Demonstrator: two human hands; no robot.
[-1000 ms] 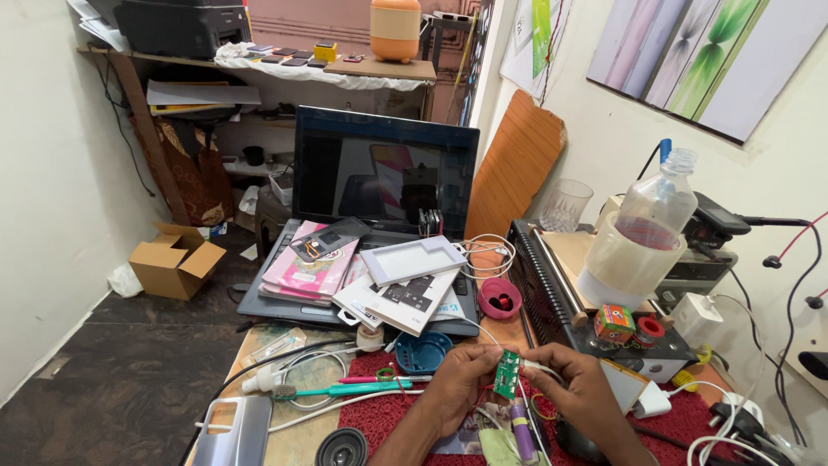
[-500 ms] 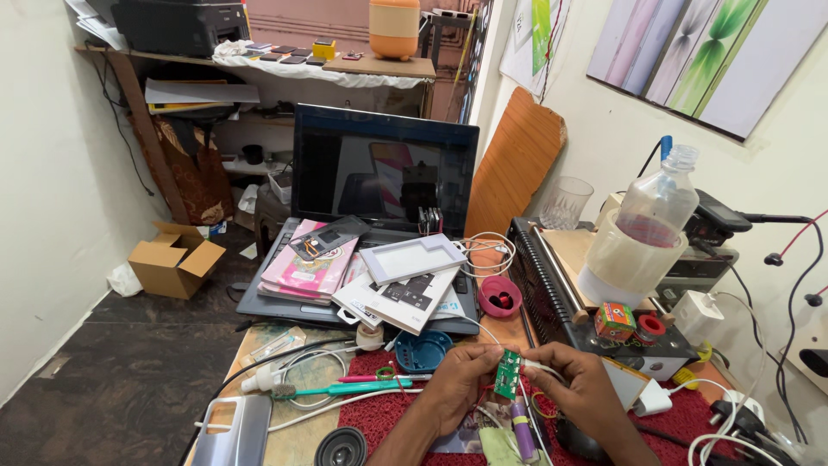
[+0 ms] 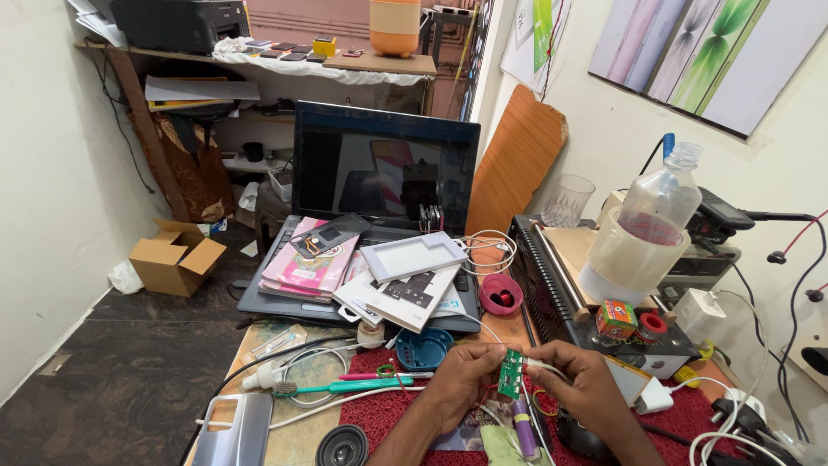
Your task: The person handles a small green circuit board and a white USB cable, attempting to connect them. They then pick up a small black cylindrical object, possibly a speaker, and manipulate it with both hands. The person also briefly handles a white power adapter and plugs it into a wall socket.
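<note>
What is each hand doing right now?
Left hand: closed on the left edge of the small green circuit board.
Right hand: pinching the board's right edge, by a white wire.

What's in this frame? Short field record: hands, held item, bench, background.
left hand: grips green circuit board by its left edge
right hand: pinches the board's right side, white wires at fingers
below board: purple cylindrical cell
bench left: teal-handled tool, blue round lid
bench right: clear plastic bottle, red mat
background: open laptop, cardboard box on the floor
</note>
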